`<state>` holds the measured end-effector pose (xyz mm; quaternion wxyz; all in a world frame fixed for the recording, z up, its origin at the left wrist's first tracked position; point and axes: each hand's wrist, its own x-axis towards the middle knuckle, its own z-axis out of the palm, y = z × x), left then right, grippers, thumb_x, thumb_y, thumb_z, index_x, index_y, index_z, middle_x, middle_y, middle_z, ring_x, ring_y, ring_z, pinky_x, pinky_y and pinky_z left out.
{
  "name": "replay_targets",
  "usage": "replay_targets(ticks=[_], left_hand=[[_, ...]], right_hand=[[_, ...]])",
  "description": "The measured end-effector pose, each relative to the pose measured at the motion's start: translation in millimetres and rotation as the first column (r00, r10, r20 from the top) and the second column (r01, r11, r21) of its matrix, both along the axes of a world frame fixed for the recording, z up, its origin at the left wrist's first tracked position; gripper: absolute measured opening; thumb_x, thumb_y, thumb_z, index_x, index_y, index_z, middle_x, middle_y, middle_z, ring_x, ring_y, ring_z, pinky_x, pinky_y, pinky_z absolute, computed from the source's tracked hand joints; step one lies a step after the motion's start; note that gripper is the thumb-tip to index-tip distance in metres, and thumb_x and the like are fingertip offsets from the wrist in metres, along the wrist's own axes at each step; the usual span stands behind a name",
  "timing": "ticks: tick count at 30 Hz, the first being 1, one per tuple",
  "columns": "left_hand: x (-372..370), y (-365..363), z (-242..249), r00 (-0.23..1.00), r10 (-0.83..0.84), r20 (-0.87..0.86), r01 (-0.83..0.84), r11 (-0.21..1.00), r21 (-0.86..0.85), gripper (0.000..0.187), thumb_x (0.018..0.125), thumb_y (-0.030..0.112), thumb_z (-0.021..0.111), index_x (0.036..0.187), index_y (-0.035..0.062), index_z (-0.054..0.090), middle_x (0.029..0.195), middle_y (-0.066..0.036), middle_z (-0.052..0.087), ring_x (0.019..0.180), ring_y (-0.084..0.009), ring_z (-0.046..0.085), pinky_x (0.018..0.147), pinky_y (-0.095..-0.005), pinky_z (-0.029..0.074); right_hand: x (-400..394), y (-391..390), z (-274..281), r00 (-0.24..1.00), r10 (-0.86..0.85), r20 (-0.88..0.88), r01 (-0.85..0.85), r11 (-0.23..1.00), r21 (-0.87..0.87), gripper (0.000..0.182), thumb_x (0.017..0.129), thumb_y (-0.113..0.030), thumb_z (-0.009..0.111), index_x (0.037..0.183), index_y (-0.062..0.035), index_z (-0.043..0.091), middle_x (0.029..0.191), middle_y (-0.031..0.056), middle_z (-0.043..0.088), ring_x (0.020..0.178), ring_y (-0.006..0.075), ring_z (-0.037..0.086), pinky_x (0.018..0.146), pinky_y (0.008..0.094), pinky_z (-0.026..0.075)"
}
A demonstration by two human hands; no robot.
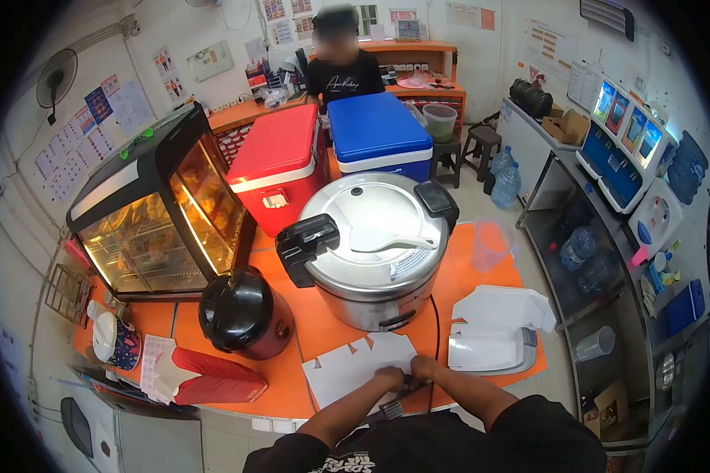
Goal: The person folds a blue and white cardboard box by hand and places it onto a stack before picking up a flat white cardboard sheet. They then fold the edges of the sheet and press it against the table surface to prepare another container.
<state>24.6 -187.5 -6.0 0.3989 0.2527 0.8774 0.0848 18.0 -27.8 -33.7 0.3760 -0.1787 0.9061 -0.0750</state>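
My left hand [390,378] and my right hand [423,368] are close together at the near edge of the orange table, fingers curled. A small dark item [408,380] shows between them, too small to name. Below and beside my left hand lies a white paper sheet [343,372] with triangular notches along its far edge. Just beyond it stands a large silver rice cooker [371,296] with a lid, and a white rice paddle [386,240] rests on top. A dark cord [437,331] runs down beside my right hand.
More white paper [497,309] lies on the right. A black cooker [244,315], folded red cartons [217,377] and a lit food warmer [138,244] stand left. Behind are a red cooler [274,146] and a blue cooler [380,126]; a person [343,75] is beyond them.
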Motion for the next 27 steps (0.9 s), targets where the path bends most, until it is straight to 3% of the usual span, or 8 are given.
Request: replay_targets(ticks=[5,7,11,15,17,20,22,27], left_hand=[[3,7,22,0.999,-0.023,-0.030,0.018,0.988,-0.153,0.058,0.070,0.044,0.072,0.113,0.0066,0.061,0.110,-0.011,0.065,0.102,-0.0244,0.063,0.084,-0.0374,0.050],[7,6,27,0.982,0.155,-0.108,-0.170,0.975,-0.144,0.080,0.067,0.053,0.073,0.125,0.0045,0.047,0.118,-0.012,0.060,0.108,-0.0262,0.060,0.086,-0.0383,0.049],[13,1,30,0.953,0.241,-0.184,-0.270,0.951,-0.150,0.094,0.064,0.059,0.073,0.131,0.0042,0.036,0.123,-0.014,0.054,0.111,-0.0282,0.057,0.087,-0.0385,0.049],[38,-30,27,0.907,0.319,-0.275,-0.328,0.945,0.013,0.089,0.065,0.060,0.072,0.125,0.0014,0.041,0.121,-0.016,0.053,0.110,-0.0301,0.055,0.088,-0.0385,0.048],[49,-54,25,0.762,0.636,0.125,-0.594,0.608,0.526,0.082,0.067,0.055,0.074,0.120,-0.0009,0.044,0.117,-0.019,0.053,0.111,-0.0320,0.053,0.086,-0.0407,0.047],[98,-101,39,0.690,0.706,-0.162,-0.419,0.571,0.706,0.070,0.069,0.043,0.077,0.113,-0.0011,0.046,0.114,-0.020,0.051,0.108,-0.0330,0.052,0.086,-0.0418,0.045],[128,-131,49,0.717,0.544,-0.436,-0.215,0.767,0.605,0.075,0.067,0.040,0.080,0.120,-0.0009,0.045,0.116,-0.020,0.052,0.108,-0.0352,0.051,0.091,-0.0430,0.043],[184,-170,11,0.727,0.419,-0.544,-0.172,0.878,0.447,0.079,0.061,0.035,0.082,0.121,-0.0001,0.045,0.125,-0.019,0.046,0.117,-0.0365,0.043,0.099,-0.0457,0.036]], right_hand=[[-1,-2,-11,0.997,-0.064,-0.050,0.065,0.998,0.012,0.060,0.049,-0.046,0.086,0.085,-0.0005,0.070,0.092,0.0166,0.069,0.087,0.0302,0.067,0.079,0.0384,0.052],[1,-2,-12,0.990,-0.134,-0.051,0.132,0.990,-0.038,0.061,0.048,-0.044,0.088,0.085,0.0015,0.069,0.094,0.0177,0.068,0.088,0.0312,0.066,0.081,0.0381,0.052],[-3,-4,-11,0.989,-0.144,-0.028,0.144,0.989,0.023,0.063,0.046,-0.042,0.089,0.086,0.0021,0.069,0.095,0.0184,0.068,0.090,0.0332,0.066,0.082,0.0379,0.052],[0,1,-19,1.000,-0.021,-0.005,0.021,1.000,-0.009,0.066,0.049,-0.051,0.085,0.087,0.0012,0.070,0.093,0.0187,0.068,0.089,0.0340,0.065,0.080,0.0389,0.052],[-11,4,-24,1.000,0.030,-0.007,-0.031,0.999,-0.024,0.067,0.051,-0.055,0.083,0.086,0.0006,0.070,0.091,0.0180,0.068,0.088,0.0337,0.065,0.079,0.0392,0.052],[-13,4,-25,0.972,0.231,-0.036,-0.231,0.973,0.004,0.067,0.055,-0.061,0.078,0.084,-0.0005,0.071,0.086,0.0158,0.068,0.083,0.0322,0.065,0.077,0.0396,0.052],[-14,2,-22,0.968,0.247,0.046,-0.248,0.969,0.010,0.069,0.057,-0.064,0.075,0.083,-0.0007,0.071,0.081,0.0139,0.068,0.079,0.0307,0.065,0.074,0.0394,0.053],[-15,-1,-3,0.964,0.219,0.150,-0.221,0.975,0.002,0.067,0.059,-0.066,0.073,0.080,-0.0017,0.071,0.076,0.0115,0.068,0.076,0.0289,0.065,0.072,0.0383,0.053]])
